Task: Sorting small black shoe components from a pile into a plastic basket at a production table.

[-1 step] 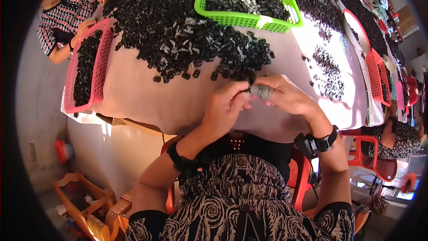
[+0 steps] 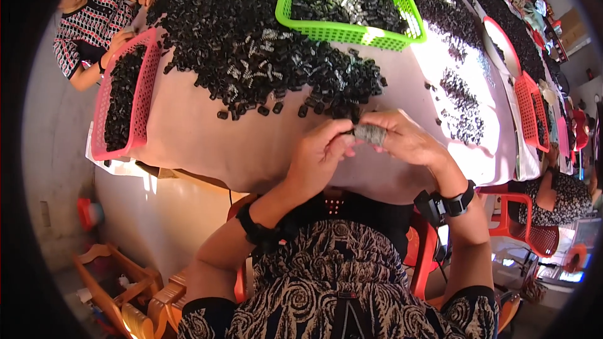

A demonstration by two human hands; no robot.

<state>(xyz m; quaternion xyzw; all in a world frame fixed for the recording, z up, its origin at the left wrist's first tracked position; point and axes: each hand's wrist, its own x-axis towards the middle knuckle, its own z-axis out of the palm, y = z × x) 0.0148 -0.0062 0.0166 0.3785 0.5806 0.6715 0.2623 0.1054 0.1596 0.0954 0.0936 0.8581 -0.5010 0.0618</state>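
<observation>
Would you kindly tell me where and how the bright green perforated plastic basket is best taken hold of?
Probably by the rim at both short ends of the green basket, from outside, left and right: it sits upright, long and open-topped, with small black pieces inside, so holding both ends should balance it.

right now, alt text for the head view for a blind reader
A person's left hand and right hand are close together over a table, before a heap of small black parts. A green basket beyond and a pink basket to the left hold more.
</observation>
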